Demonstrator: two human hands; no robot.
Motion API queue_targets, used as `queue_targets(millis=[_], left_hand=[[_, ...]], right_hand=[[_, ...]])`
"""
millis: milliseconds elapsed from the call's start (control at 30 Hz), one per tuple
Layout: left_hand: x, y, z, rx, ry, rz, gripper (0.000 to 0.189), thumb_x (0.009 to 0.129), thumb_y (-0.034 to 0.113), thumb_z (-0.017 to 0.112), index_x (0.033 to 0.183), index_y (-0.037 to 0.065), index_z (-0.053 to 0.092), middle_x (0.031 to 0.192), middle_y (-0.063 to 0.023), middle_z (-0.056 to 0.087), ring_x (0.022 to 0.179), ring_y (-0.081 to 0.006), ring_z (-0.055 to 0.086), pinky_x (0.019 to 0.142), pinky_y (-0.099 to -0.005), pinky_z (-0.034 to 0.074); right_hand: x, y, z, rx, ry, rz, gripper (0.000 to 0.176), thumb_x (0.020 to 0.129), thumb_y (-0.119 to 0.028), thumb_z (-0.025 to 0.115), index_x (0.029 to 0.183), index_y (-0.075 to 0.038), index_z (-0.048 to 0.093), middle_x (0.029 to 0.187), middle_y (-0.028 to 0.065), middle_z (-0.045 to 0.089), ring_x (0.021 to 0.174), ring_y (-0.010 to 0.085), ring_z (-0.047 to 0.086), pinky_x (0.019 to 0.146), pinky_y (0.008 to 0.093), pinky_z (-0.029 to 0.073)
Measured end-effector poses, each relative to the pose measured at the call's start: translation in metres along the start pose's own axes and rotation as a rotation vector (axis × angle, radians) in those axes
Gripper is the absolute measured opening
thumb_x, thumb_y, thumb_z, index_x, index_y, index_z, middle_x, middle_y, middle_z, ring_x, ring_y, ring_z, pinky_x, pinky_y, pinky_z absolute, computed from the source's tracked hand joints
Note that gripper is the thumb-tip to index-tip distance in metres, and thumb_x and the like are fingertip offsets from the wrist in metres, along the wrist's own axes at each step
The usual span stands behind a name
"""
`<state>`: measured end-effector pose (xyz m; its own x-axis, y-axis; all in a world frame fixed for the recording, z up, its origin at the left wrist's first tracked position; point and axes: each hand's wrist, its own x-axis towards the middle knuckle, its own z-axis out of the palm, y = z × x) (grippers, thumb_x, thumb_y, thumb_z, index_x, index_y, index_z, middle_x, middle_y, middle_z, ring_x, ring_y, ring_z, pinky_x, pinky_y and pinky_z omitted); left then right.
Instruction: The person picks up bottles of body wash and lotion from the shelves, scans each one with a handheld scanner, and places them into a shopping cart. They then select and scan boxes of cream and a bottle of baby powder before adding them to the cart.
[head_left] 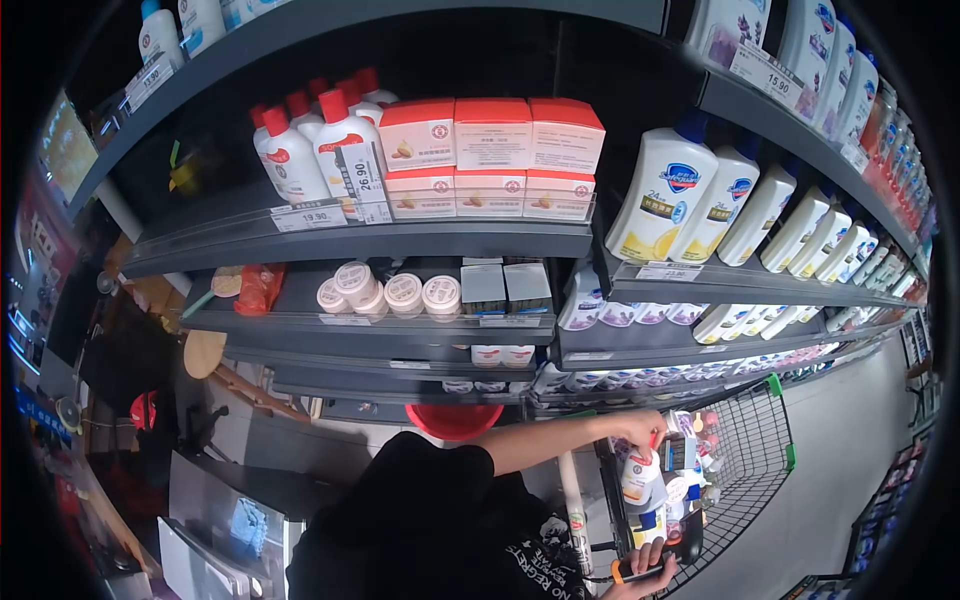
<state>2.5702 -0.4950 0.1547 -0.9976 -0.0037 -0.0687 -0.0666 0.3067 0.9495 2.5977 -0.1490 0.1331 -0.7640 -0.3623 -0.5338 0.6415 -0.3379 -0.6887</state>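
Observation:
My left hand is closed around the red top of a white lotion bottle, held over the near part of a wire shopping cart. The bottle stands roughly upright among packed goods. My right hand, lower in the view, is wrapped round a dark object with an orange end, whose kind I cannot make out. Beside the bottle in the cart lie a dark box and several other packages, partly overlapping.
Shelves hold red-capped bottles, red-and-white boxes, round jars and large white pump bottles. A red basin is below the shelves. The aisle floor runs to the right of the cart.

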Motion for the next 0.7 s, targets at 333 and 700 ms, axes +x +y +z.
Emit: queue_targets(millis=[333, 700], left_hand=[[0.007, -0.033, 0.011, 0.631, -0.103, 0.028, 0.045, 0.056, -0.001, 0.072, 0.098, 0.01, 0.063, 0.084, -0.0123, 0.065, 0.087, -0.0341, 0.063, 0.072, -0.0465, 0.048], [-0.018, 0.0, 0.019, 0.551, -0.208, -0.072, 0.051, 0.067, 0.005, 0.068, 0.117, 0.014, 0.061, 0.119, -0.0174, 0.047, 0.124, -0.0363, 0.038, 0.101, -0.0625, 0.03]], right_hand=[[-0.009, -0.005, 0.039, 0.417, -0.554, 0.003, 0.045, 0.083, -0.034, 0.053, 0.118, -0.005, 0.052, 0.089, 0.0065, 0.047, 0.065, 0.0153, 0.043, 0.049, 0.0375, 0.039], [-0.035, -0.011, 0.08, 0.476, -0.357, -0.127, 0.027, 0.088, -0.023, 0.052, 0.075, -0.004, 0.037, 0.061, 0.0034, 0.039, 0.039, 0.0111, 0.034, 0.034, 0.0226, 0.033]])
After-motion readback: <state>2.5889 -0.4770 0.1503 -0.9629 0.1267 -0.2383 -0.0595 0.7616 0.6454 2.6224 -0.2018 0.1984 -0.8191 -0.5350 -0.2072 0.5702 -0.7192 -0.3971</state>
